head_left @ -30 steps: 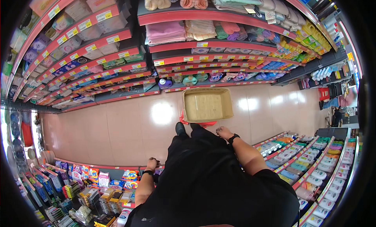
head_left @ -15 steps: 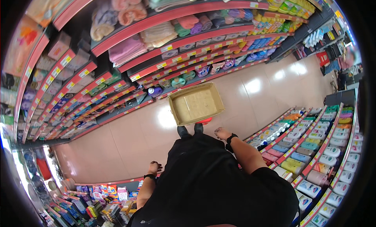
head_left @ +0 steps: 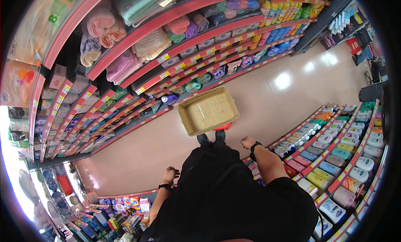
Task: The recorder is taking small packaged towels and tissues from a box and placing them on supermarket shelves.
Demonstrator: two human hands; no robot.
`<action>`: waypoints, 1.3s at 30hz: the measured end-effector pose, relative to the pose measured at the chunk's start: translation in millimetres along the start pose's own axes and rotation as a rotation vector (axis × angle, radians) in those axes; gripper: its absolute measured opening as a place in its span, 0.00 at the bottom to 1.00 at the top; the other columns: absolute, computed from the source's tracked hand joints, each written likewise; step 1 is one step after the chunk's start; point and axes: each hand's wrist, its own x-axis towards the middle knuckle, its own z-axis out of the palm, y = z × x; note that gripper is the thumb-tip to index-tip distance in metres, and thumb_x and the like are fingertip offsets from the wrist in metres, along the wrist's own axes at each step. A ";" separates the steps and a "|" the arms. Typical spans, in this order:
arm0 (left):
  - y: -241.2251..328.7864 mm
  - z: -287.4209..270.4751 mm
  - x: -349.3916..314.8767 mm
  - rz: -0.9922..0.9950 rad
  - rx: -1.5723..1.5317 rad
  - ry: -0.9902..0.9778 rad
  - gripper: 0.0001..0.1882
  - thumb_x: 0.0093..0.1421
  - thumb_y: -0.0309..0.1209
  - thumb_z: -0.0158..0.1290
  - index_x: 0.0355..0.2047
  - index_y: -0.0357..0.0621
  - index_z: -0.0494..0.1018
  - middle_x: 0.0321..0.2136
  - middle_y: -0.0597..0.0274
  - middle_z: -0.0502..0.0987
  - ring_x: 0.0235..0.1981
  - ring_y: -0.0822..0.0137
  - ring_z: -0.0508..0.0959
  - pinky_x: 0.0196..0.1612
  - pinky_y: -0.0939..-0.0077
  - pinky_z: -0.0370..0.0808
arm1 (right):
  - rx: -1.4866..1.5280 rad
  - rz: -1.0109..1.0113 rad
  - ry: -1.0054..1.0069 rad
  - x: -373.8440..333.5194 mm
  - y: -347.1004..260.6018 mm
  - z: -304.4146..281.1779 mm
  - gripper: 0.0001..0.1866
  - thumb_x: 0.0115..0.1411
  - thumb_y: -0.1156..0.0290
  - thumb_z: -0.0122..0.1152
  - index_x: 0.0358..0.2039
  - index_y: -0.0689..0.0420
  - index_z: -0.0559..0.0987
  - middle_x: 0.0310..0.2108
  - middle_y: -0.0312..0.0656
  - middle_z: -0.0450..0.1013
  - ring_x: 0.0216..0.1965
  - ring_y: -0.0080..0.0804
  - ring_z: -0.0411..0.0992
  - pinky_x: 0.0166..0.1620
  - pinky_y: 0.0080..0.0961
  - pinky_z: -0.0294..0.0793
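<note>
A shop aisle is seen, with a shiny floor point(head_left: 133, 154) and far shelves point(head_left: 163, 58) edged in red. The open cardboard box point(head_left: 208, 110) is set in the middle, just past two dark shoes point(head_left: 220, 135), and something red point(head_left: 225, 126) is partly hidden under its near edge. Its bare bottom can be seen, so it should be light. Its walls look stiff but might be bent by hard squeezing. It would be best held by its left and right walls, or from below. The left grip point(head_left: 170, 174) is hung low, fingers loosely spread, well apart from the box. The right grip point(head_left: 248, 142) is nearer, fingers bent; how tightly they are pressed together cannot be told. Rolled towels point(head_left: 100, 23) and a purple bottle point(head_left: 169, 99) are kept on the far shelves. Bottles point(head_left: 319, 180) are lined up at the right. The far side is crowded by shelves, the near side by shoes.
</note>
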 end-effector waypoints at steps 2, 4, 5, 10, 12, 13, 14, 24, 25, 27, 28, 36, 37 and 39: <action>-2.6 0.3 -2.6 -0.038 0.008 0.031 0.13 0.58 0.24 0.42 0.44 0.35 0.65 0.40 0.44 0.77 0.36 0.55 0.79 0.38 0.63 0.76 | 0.000 -0.005 0.020 8.6 -3.6 -0.9 0.19 0.58 0.63 0.53 0.47 0.60 0.78 0.32 0.41 0.76 0.30 0.32 0.76 0.31 0.29 0.77; -6.7 -0.8 -6.7 -0.050 0.002 0.046 0.14 0.58 0.24 0.42 0.44 0.35 0.65 0.40 0.44 0.77 0.35 0.55 0.79 0.37 0.63 0.76 | 0.053 -0.025 0.049 15.7 -12.1 -1.1 0.20 0.58 0.63 0.53 0.47 0.60 0.77 0.31 0.41 0.75 0.29 0.31 0.76 0.31 0.29 0.77; -9.0 -2.1 -8.4 -0.062 0.000 0.055 0.14 0.58 0.24 0.42 0.45 0.34 0.65 0.41 0.43 0.76 0.35 0.55 0.79 0.37 0.63 0.76 | 0.046 -0.030 0.046 18.6 -16.3 -1.5 0.20 0.58 0.63 0.53 0.47 0.60 0.77 0.31 0.41 0.75 0.29 0.31 0.76 0.31 0.29 0.77; -35.9 -13.2 -0.4 -0.044 -0.106 0.095 0.12 0.59 0.25 0.41 0.43 0.34 0.66 0.39 0.42 0.77 0.35 0.54 0.79 0.37 0.62 0.76 | 0.020 -0.095 0.034 22.1 -45.9 0.3 0.20 0.58 0.63 0.54 0.47 0.60 0.76 0.29 0.38 0.74 0.26 0.30 0.74 0.27 0.27 0.75; -41.5 -16.2 1.4 -0.031 -0.120 0.110 0.11 0.60 0.25 0.40 0.41 0.34 0.67 0.37 0.41 0.78 0.35 0.53 0.79 0.38 0.62 0.76 | -0.010 -0.101 0.037 23.6 -53.4 5.0 0.19 0.58 0.63 0.54 0.47 0.60 0.76 0.29 0.38 0.74 0.26 0.29 0.74 0.27 0.27 0.75; -43.1 -17.9 0.7 -0.026 -0.108 0.118 0.10 0.61 0.25 0.40 0.39 0.34 0.68 0.36 0.41 0.78 0.34 0.53 0.79 0.38 0.63 0.76 | -0.032 -0.102 0.041 24.5 -55.5 7.6 0.19 0.58 0.63 0.54 0.47 0.59 0.76 0.29 0.38 0.74 0.26 0.29 0.73 0.26 0.27 0.74; -44.1 -21.2 0.7 -0.021 -0.095 0.125 0.10 0.61 0.26 0.39 0.37 0.34 0.69 0.34 0.41 0.79 0.34 0.53 0.79 0.39 0.63 0.76 | -0.040 -0.106 0.046 24.6 -57.1 9.9 0.19 0.58 0.63 0.54 0.47 0.59 0.76 0.29 0.38 0.74 0.26 0.29 0.73 0.26 0.27 0.74; -108.4 -95.6 27.5 -0.062 -0.228 0.070 0.11 0.60 0.25 0.37 0.42 0.38 0.66 0.40 0.44 0.76 0.37 0.54 0.80 0.34 0.59 0.78 | -0.027 -0.039 0.009 -16.3 -107.6 81.3 0.17 0.57 0.64 0.55 0.45 0.58 0.76 0.31 0.39 0.73 0.28 0.30 0.72 0.31 0.29 0.73; -115.1 -104.2 28.3 -0.067 -0.210 0.073 0.11 0.60 0.25 0.37 0.42 0.38 0.65 0.39 0.44 0.77 0.35 0.54 0.80 0.33 0.59 0.78 | 0.030 -0.039 0.001 -21.2 -116.5 90.5 0.17 0.57 0.64 0.56 0.45 0.58 0.76 0.31 0.39 0.73 0.29 0.30 0.72 0.32 0.29 0.73; -130.3 -120.9 29.8 -0.072 -0.208 0.068 0.11 0.60 0.25 0.37 0.42 0.38 0.65 0.38 0.45 0.77 0.34 0.54 0.80 0.32 0.59 0.78 | -0.001 -0.063 -0.008 -23.8 -132.0 106.2 0.17 0.57 0.64 0.55 0.45 0.58 0.76 0.31 0.39 0.73 0.29 0.30 0.72 0.31 0.29 0.73; -140.2 -129.6 33.2 -0.092 -0.230 0.064 0.11 0.60 0.26 0.37 0.42 0.38 0.65 0.37 0.45 0.77 0.31 0.55 0.80 0.30 0.59 0.78 | -0.020 -0.083 -0.022 -25.1 -138.8 112.5 0.17 0.58 0.64 0.55 0.45 0.58 0.76 0.31 0.40 0.73 0.29 0.30 0.72 0.31 0.28 0.73; -183.4 -167.9 45.2 -0.114 -0.321 0.072 0.13 0.60 0.25 0.37 0.43 0.32 0.65 0.39 0.40 0.76 0.31 0.52 0.79 0.33 0.59 0.79 | -0.206 -0.241 -0.026 -47.9 -193.2 146.6 0.16 0.60 0.64 0.54 0.45 0.59 0.78 0.30 0.39 0.74 0.28 0.28 0.73 0.29 0.26 0.73; -188.8 -170.4 49.5 -0.114 -0.351 0.069 0.12 0.59 0.25 0.37 0.42 0.38 0.66 0.34 0.46 0.77 0.27 0.57 0.79 0.27 0.63 0.79 | -0.211 -0.237 -0.030 -51.2 -197.3 149.2 0.16 0.60 0.64 0.54 0.44 0.58 0.78 0.30 0.39 0.74 0.28 0.28 0.73 0.29 0.26 0.73; -192.9 -171.1 53.0 -0.102 -0.326 0.055 0.13 0.58 0.25 0.38 0.42 0.38 0.66 0.34 0.46 0.77 0.27 0.57 0.79 0.28 0.64 0.79 | -0.179 -0.256 0.018 -53.8 -197.9 156.1 0.13 0.58 0.66 0.55 0.38 0.59 0.80 0.25 0.38 0.73 0.23 0.27 0.71 0.25 0.26 0.71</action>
